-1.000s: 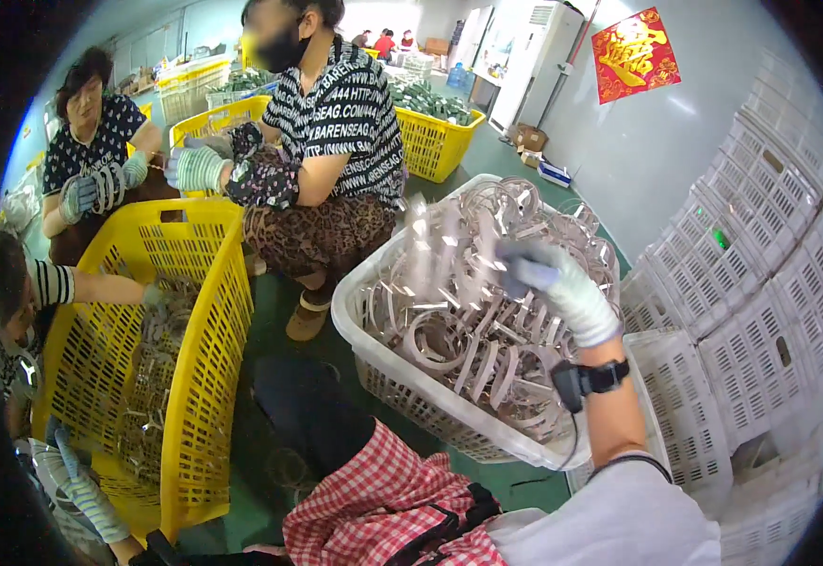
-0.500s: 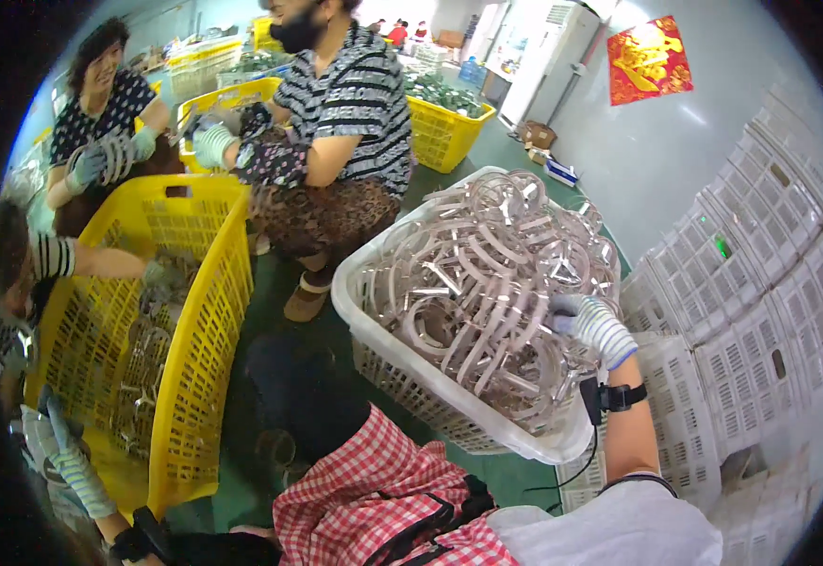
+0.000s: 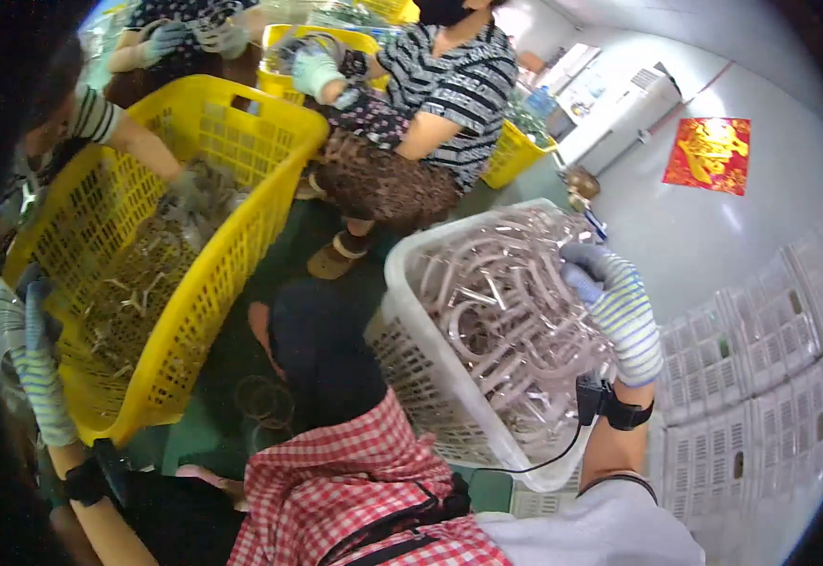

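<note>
A white crate (image 3: pixel 402 274) in front of me to the right is heaped with clear, pale plastic tube rings (image 3: pixel 515 311), some with shiny short pieces. My right hand (image 3: pixel 619 311), in a striped glove, is at the heap's right side, with its fingers curled closed round the edge of a ring. At the far left, my left hand (image 3: pixel 41 377), also in a striped glove, is beside the near end of a yellow basket (image 3: pixel 208 292). Its fingers are bent against something pale, blurred at the picture's rim. More clear rings lie inside the yellow basket.
A co-worker's gloved hand (image 3: pixel 190 203) reaches into the yellow basket. Two other people sit beyond, handling rings. Stacked white crates (image 3: pixel 751 415) stand along the right wall, below a red and gold poster (image 3: pixel 710 156). My checked apron (image 3: pixel 336 472) covers my lap.
The view has swung, so crate and basket sit differently in the picture. My right hand has risen from within the heap to its right edge. My left hand has moved up beside the yellow basket.
</note>
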`<action>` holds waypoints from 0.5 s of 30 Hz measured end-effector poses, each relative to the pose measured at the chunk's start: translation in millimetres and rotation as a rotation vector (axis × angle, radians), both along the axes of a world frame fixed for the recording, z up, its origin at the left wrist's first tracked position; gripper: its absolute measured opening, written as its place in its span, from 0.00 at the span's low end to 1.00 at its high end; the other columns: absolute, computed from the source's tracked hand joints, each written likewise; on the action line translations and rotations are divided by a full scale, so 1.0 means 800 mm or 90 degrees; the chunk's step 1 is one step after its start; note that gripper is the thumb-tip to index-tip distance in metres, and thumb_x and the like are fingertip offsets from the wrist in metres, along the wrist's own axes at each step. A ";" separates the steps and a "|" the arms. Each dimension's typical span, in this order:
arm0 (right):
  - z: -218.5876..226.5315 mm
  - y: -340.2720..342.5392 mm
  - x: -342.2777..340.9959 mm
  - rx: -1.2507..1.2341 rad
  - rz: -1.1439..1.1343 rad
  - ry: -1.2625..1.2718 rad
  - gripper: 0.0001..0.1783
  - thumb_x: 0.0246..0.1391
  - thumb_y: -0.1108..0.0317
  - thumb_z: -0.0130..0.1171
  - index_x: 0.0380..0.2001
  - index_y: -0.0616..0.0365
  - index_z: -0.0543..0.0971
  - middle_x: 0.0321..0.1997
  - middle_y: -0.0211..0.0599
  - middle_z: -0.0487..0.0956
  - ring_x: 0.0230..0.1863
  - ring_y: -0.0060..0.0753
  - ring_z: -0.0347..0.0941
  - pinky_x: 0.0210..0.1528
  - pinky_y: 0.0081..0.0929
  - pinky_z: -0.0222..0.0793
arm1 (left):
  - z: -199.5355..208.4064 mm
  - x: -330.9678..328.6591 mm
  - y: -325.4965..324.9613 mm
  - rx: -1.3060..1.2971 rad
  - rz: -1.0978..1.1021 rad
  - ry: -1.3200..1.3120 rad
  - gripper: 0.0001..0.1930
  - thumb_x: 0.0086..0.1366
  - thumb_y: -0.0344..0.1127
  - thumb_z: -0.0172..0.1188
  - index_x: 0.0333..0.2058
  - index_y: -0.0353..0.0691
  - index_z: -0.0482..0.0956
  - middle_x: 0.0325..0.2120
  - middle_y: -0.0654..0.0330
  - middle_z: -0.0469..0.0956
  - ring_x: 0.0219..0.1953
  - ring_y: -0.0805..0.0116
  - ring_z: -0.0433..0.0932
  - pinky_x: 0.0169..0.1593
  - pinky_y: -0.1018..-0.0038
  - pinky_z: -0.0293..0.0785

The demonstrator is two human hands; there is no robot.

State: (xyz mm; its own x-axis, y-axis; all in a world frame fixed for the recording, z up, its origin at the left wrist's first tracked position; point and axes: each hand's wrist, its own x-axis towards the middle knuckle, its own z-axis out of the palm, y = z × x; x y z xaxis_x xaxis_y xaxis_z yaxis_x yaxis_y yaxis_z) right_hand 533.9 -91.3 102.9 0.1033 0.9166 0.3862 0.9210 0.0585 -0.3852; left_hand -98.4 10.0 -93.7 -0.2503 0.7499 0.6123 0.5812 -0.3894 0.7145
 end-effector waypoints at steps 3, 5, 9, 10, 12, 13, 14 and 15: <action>-0.020 -0.037 0.074 -0.075 -0.119 -0.037 0.13 0.50 0.65 0.59 0.38 0.59 0.80 0.33 0.43 0.80 0.36 0.37 0.77 0.41 0.30 0.70 | 0.013 0.008 0.004 -0.202 -0.078 -0.121 0.32 0.60 0.18 0.37 0.64 0.46 0.57 0.62 0.63 0.62 0.28 0.81 0.67 0.32 0.86 0.66; -0.026 -0.077 0.097 -0.147 -0.214 -0.074 0.13 0.50 0.63 0.59 0.38 0.57 0.80 0.34 0.43 0.81 0.37 0.39 0.78 0.41 0.31 0.70 | 0.032 0.068 0.006 -0.031 -0.060 0.057 0.26 0.63 0.24 0.40 0.61 0.45 0.63 0.57 0.66 0.66 0.28 0.83 0.64 0.32 0.88 0.62; -0.054 -0.133 0.128 -0.277 -0.324 -0.179 0.15 0.49 0.58 0.57 0.38 0.52 0.80 0.34 0.45 0.80 0.40 0.46 0.77 0.43 0.36 0.70 | 0.042 0.109 0.012 -0.048 -0.113 0.015 0.22 0.67 0.30 0.42 0.60 0.45 0.66 0.53 0.68 0.69 0.32 0.84 0.63 0.35 0.89 0.60; -0.062 -0.145 0.139 -0.300 -0.342 -0.189 0.15 0.48 0.57 0.56 0.38 0.51 0.81 0.35 0.45 0.80 0.40 0.48 0.76 0.44 0.37 0.70 | 0.040 0.123 0.013 -0.043 -0.129 0.019 0.22 0.67 0.30 0.42 0.60 0.45 0.66 0.53 0.68 0.69 0.32 0.84 0.63 0.35 0.89 0.60; -0.084 -0.166 0.160 -0.313 -0.338 -0.141 0.15 0.48 0.58 0.56 0.37 0.52 0.81 0.35 0.45 0.80 0.41 0.48 0.76 0.44 0.38 0.70 | 0.043 0.157 0.015 0.070 -0.185 0.128 0.21 0.68 0.31 0.43 0.60 0.43 0.66 0.54 0.67 0.69 0.34 0.83 0.65 0.37 0.88 0.62; -0.093 -0.176 0.167 -0.327 -0.318 -0.103 0.15 0.48 0.59 0.57 0.37 0.53 0.81 0.35 0.45 0.80 0.41 0.48 0.76 0.44 0.38 0.70 | 0.046 0.174 0.015 0.076 -0.198 0.134 0.21 0.68 0.31 0.43 0.60 0.43 0.66 0.54 0.67 0.69 0.34 0.83 0.65 0.37 0.88 0.62; -0.104 -0.175 0.166 -0.329 -0.282 -0.033 0.16 0.46 0.61 0.58 0.39 0.55 0.79 0.39 0.48 0.79 0.43 0.49 0.75 0.46 0.39 0.69 | 0.063 0.206 0.001 0.008 -0.216 0.007 0.21 0.67 0.31 0.47 0.58 0.42 0.67 0.54 0.64 0.69 0.39 0.79 0.67 0.41 0.84 0.65; -0.112 -0.180 0.166 -0.325 -0.293 -0.026 0.16 0.46 0.61 0.58 0.39 0.55 0.79 0.39 0.48 0.79 0.43 0.49 0.75 0.46 0.39 0.69 | 0.075 0.230 -0.004 -0.059 -0.237 -0.126 0.20 0.66 0.32 0.51 0.57 0.40 0.68 0.53 0.62 0.70 0.44 0.76 0.70 0.46 0.80 0.68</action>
